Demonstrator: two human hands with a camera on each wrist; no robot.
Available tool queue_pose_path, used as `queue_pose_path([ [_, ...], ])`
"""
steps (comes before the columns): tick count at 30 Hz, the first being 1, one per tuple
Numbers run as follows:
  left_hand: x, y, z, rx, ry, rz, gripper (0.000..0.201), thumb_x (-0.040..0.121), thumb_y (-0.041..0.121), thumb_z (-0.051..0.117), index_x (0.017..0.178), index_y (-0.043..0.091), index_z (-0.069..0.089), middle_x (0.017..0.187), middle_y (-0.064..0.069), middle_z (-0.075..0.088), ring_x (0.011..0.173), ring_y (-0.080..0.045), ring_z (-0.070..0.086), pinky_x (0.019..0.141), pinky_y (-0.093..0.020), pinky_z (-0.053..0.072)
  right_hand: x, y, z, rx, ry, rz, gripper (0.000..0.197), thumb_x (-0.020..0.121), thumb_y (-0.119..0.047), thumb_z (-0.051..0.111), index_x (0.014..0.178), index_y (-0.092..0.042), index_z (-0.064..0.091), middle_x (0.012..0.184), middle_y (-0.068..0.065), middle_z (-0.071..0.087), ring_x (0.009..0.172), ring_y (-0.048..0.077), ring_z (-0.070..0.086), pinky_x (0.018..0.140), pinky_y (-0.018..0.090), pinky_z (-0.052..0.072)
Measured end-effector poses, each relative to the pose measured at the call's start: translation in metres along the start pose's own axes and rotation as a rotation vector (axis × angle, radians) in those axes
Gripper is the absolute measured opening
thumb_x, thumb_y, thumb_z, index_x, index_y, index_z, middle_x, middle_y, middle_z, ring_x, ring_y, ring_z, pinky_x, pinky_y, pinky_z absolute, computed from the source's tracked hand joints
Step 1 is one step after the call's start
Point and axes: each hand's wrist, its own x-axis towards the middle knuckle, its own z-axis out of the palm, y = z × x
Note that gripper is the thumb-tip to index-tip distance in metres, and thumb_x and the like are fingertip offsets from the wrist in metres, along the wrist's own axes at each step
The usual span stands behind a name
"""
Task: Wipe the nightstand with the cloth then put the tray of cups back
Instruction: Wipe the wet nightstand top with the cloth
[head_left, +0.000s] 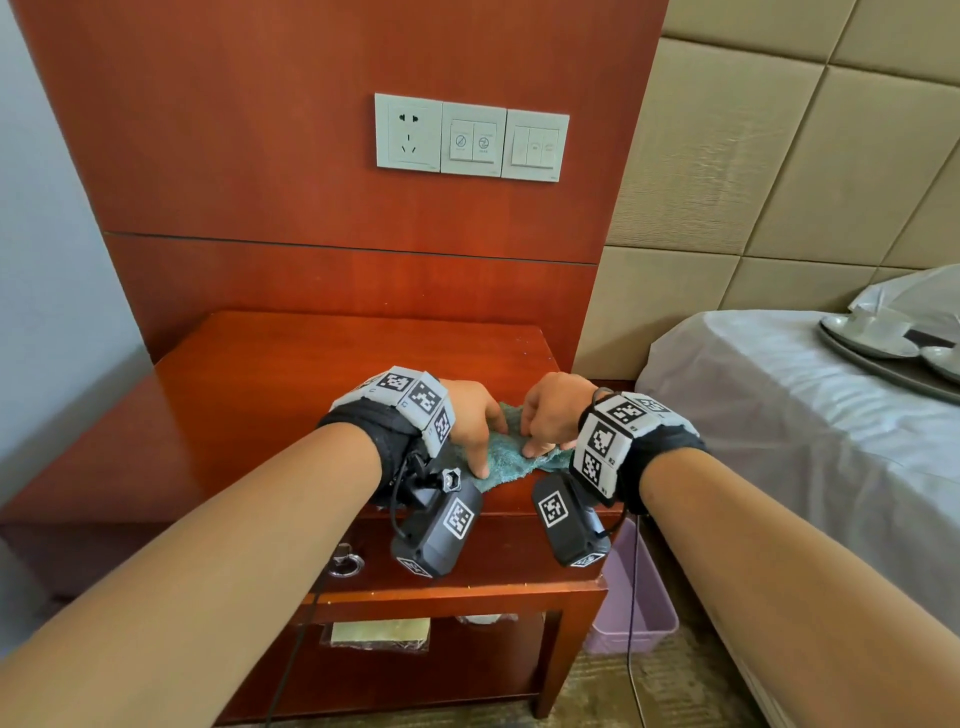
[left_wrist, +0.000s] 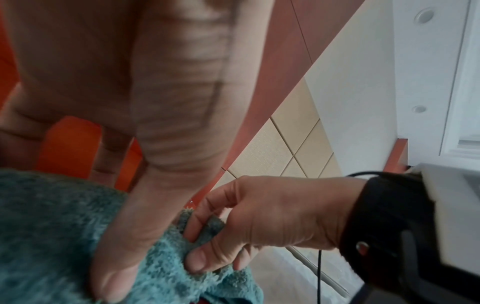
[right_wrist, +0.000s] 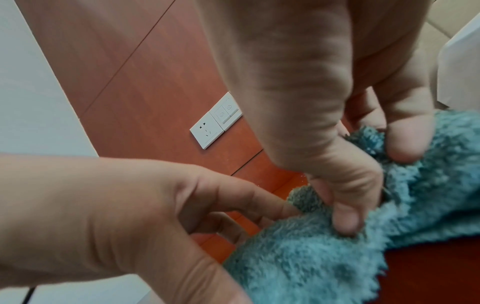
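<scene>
A fluffy teal cloth (head_left: 511, 457) lies bunched near the front right of the red-brown nightstand (head_left: 291, 374). My left hand (head_left: 475, 431) holds its left side, thumb (left_wrist: 135, 226) on top and fingers curled down behind the edge. My right hand (head_left: 545, 415) pinches a fold of the cloth (right_wrist: 298, 257) between thumb (right_wrist: 345, 222) and fingers. The two hands almost touch over the cloth (left_wrist: 52, 226). A grey tray (head_left: 893, 374) with white cups (head_left: 878, 325) sits on the bed at the far right.
The bed (head_left: 779, 415) with a white sheet stands right of the nightstand. A lilac bin (head_left: 634, 597) sits on the floor between them. A socket and switches (head_left: 470, 137) hang on the wood wall panel. A drawer ring (head_left: 345, 564) shows below the top.
</scene>
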Motion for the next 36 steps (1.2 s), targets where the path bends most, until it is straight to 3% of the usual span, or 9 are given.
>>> queue_pose_path([
  [4, 0.017, 0.006, -0.005, 0.162, 0.011, 0.018, 0.069, 0.088, 0.024, 0.065, 0.15, 0.022, 0.033, 0.148, -0.001, 0.045, 0.127, -0.021, 0.05, 0.104, -0.032, 0.044, 0.019, 0.01, 0.0, -0.105, 0.081, 0.028, 0.038, 0.07, -0.024, 0.077, 0.106, -0.013, 0.071, 0.104, 0.003, 0.068, 0.082, 0.015, 0.057, 0.06, 0.021, 0.044],
  [7, 0.038, 0.007, -0.009, 0.28, 0.043, 0.007, 0.067, 0.092, 0.021, 0.058, 0.151, 0.028, 0.027, 0.148, 0.0, 0.044, 0.125, -0.022, 0.052, 0.098, -0.029, 0.045, 0.03, 0.008, -0.01, -0.252, 0.063, 0.058, 0.047, 0.085, -0.037, 0.069, 0.123, -0.01, 0.064, 0.13, 0.002, 0.057, 0.122, 0.02, 0.049, 0.099, 0.034, 0.048],
  [9, 0.056, 0.006, -0.012, 0.337, 0.056, 0.009, 0.065, 0.094, 0.016, 0.051, 0.151, 0.031, 0.025, 0.145, -0.003, 0.048, 0.118, -0.024, 0.056, 0.091, -0.03, 0.048, 0.045, 0.013, -0.014, -0.241, 0.091, 0.071, 0.048, 0.089, -0.041, 0.064, 0.125, -0.01, 0.062, 0.133, 0.002, 0.055, 0.13, 0.021, 0.043, 0.107, 0.036, 0.042],
  [12, 0.083, 0.003, -0.02, 0.365, 0.029, -0.022, 0.067, 0.096, 0.009, 0.044, 0.153, 0.031, 0.017, 0.146, -0.007, 0.045, 0.107, -0.024, 0.056, 0.077, -0.029, 0.049, 0.07, 0.022, -0.017, -0.202, 0.131, 0.081, 0.046, 0.09, -0.041, 0.061, 0.124, -0.009, 0.062, 0.131, 0.005, 0.056, 0.129, 0.022, 0.042, 0.107, 0.036, 0.043],
  [15, 0.106, 0.001, -0.033, 0.393, 0.011, -0.05, 0.069, 0.097, 0.007, 0.042, 0.154, 0.028, 0.01, 0.152, -0.01, 0.037, 0.127, -0.029, 0.051, 0.09, -0.031, 0.047, 0.093, 0.027, -0.024, -0.173, 0.16, 0.078, 0.045, 0.093, -0.041, 0.057, 0.125, -0.009, 0.061, 0.131, 0.007, 0.056, 0.131, 0.023, 0.038, 0.108, 0.034, 0.039],
  [22, 0.167, -0.009, -0.066, 0.354, 0.019, -0.073, 0.064, 0.1, 0.01, 0.038, 0.155, 0.026, 0.01, 0.158, -0.01, 0.025, 0.136, -0.029, 0.042, 0.097, -0.032, 0.045, 0.159, 0.037, -0.045, -0.067, 0.164, 0.127, 0.042, 0.093, -0.03, 0.06, 0.129, -0.008, 0.058, 0.133, 0.007, 0.057, 0.126, 0.024, 0.05, 0.104, 0.031, 0.043],
  [24, 0.185, -0.013, -0.072, 0.312, 0.044, -0.065, 0.065, 0.098, 0.006, 0.037, 0.155, 0.025, 0.012, 0.157, -0.01, 0.028, 0.135, -0.03, 0.042, 0.087, -0.03, 0.048, 0.178, 0.044, -0.05, -0.021, 0.163, 0.117, 0.034, 0.09, -0.023, 0.061, 0.121, -0.01, 0.063, 0.125, 0.009, 0.063, 0.118, 0.026, 0.058, 0.094, 0.03, 0.045],
  [31, 0.234, -0.028, -0.093, 0.188, 0.059, -0.116, 0.07, 0.095, 0.003, 0.036, 0.153, 0.036, 0.014, 0.158, -0.002, 0.028, 0.145, -0.029, 0.023, 0.11, -0.038, 0.038, 0.229, 0.054, -0.058, 0.142, 0.237, 0.198, 0.007, 0.087, -0.019, 0.064, 0.086, -0.023, 0.059, 0.111, 0.006, 0.067, 0.097, 0.024, 0.064, 0.073, 0.025, 0.048],
  [36, 0.244, -0.034, -0.095, 0.124, 0.096, -0.103, 0.067, 0.096, 0.006, 0.038, 0.152, 0.036, 0.019, 0.155, -0.002, 0.033, 0.142, -0.028, 0.029, 0.105, -0.036, 0.043, 0.237, 0.055, -0.056, 0.071, 0.214, 0.175, 0.018, 0.091, -0.018, 0.055, 0.109, -0.02, 0.056, 0.11, 0.012, 0.063, 0.091, 0.028, 0.062, 0.075, 0.032, 0.053],
])
